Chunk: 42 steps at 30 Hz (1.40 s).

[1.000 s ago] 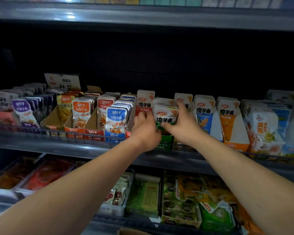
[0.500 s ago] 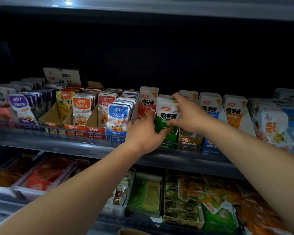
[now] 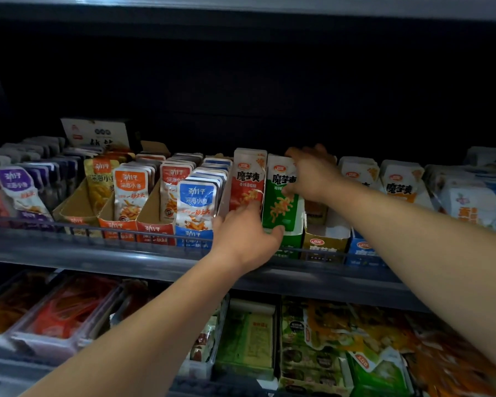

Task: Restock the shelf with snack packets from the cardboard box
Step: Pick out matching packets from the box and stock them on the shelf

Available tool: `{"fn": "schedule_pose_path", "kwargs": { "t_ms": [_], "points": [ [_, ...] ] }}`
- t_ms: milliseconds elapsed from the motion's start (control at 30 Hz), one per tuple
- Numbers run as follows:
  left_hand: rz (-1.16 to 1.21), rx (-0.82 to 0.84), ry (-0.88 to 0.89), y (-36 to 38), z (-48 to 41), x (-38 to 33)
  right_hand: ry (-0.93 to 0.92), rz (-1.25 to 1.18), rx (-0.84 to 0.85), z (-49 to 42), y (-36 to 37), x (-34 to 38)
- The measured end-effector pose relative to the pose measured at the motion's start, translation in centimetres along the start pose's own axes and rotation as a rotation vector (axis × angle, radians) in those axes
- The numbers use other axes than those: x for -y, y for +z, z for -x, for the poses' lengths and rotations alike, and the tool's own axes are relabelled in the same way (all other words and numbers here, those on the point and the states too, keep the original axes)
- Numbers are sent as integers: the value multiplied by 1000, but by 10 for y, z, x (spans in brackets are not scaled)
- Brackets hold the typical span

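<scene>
At the shelf (image 3: 126, 253) front, pinches the upright green snack packets (image 3: 281, 202) low with the left hand (image 3: 245, 239), thumb beneath. Clasps their top with the right hand (image 3: 312, 174), both arms outstretched.

The green packet (image 3: 281, 204) between my left hand (image 3: 245, 239) and right hand (image 3: 312, 176) is white on top with bold black characters, and green below with pale yellow strands. Just beyond my left hand, a red packet (image 3: 248, 181) has the same white top and black lettering. Further left are a blue packet (image 3: 195, 200), an orange packet (image 3: 131, 193) and a purple packet (image 3: 16, 184), all with white script. Below my right hand sits a gold box (image 3: 324, 245) with a red logo.
</scene>
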<state>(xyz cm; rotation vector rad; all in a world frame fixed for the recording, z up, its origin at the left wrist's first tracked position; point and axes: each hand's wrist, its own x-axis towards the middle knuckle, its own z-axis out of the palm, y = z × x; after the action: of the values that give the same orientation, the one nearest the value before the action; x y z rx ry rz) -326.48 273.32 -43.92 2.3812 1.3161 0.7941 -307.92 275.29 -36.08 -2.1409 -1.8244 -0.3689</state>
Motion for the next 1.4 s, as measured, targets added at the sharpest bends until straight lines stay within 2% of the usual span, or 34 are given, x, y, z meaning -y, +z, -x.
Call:
{"fn": "schedule_pose_path", "kwargs": {
  "t_ms": [133, 300, 700, 867, 1033, 1133, 1267, 1400],
  "points": [
    [5, -10, 8, 2, 2, 1, 19, 85, 1, -7, 1, 3],
    [6, -40, 10, 3, 4, 0, 37, 36, 53, -6, -1, 0],
    [21, -95, 26, 7, 8, 1, -11, -81, -112, 16, -3, -7],
    [33, -97, 41, 3, 9, 0, -82, -182, -175, 53, -15, -6],
    [-17, -209, 95, -11, 22, -6, -144, -247, -201, 120, -26, -2],
    [-11, -261, 122, -20, 47, -11, -161, -238, -167, 168, -24, 2],
    [76, -239, 156, -12, 92, 4, -153, -325, -52, 234, -6, 9],
    [143, -152, 35, 23, 151, 44, -106, -358, 128, 298, 44, 17]
  ]
}}
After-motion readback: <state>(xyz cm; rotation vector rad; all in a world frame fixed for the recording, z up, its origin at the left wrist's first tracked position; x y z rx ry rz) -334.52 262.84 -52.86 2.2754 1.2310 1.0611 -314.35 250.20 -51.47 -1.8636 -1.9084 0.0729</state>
